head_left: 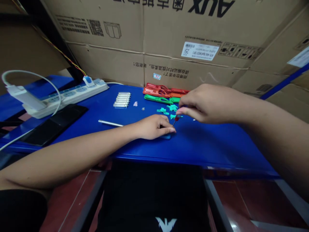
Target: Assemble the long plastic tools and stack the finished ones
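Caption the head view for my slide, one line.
Right hand grips a screwdriver; left hand holds a blue piece at the blue table.

Open table (212, 140) right of the left hand (154, 127); cardboard (164, 38) walls off the back, plastic strips (156, 91) crowd its foot, power strip (70, 94) blocks far left.

The right hand (193, 104) grips a screwdriver (177, 119) slanting down to the left hand (155, 127), which holds a blue piece (166, 137) at the worktop (205, 145). Beyond lie turquoise parts (173, 108) and red strips (156, 91); a power strip (72, 96) lies far left.
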A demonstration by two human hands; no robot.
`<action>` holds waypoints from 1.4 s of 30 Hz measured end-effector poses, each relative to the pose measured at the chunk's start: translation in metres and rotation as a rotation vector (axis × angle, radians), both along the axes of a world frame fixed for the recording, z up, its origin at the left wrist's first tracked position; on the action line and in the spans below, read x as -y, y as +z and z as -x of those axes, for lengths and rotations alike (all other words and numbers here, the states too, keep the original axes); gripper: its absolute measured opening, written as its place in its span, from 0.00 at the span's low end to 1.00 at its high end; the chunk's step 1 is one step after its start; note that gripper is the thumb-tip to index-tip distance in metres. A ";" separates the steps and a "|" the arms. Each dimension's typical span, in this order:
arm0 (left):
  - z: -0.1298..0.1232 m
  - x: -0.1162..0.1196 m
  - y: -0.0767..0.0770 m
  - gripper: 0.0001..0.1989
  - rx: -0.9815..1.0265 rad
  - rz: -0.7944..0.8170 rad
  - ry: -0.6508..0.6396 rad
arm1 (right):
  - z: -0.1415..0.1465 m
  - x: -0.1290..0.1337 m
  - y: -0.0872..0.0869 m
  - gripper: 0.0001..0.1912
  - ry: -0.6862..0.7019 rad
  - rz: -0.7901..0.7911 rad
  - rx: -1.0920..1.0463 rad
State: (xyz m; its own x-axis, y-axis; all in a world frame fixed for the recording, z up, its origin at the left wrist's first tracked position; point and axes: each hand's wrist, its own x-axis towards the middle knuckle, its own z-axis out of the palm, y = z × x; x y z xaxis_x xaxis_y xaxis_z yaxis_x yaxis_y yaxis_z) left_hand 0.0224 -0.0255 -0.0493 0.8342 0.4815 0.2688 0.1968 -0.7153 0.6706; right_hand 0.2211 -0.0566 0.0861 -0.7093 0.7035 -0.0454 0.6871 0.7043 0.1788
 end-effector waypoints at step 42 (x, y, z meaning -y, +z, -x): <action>0.003 -0.002 0.000 0.09 0.015 0.036 -0.033 | 0.012 0.006 0.004 0.26 -0.016 -0.022 0.166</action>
State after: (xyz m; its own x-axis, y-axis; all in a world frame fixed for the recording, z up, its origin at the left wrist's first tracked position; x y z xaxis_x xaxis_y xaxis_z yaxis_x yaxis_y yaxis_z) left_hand 0.0195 -0.0235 -0.0493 0.8458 0.4632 0.2649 0.1629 -0.6969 0.6985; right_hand 0.2088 -0.0629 0.0901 -0.6820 0.7167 -0.1454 0.6578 0.6881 0.3062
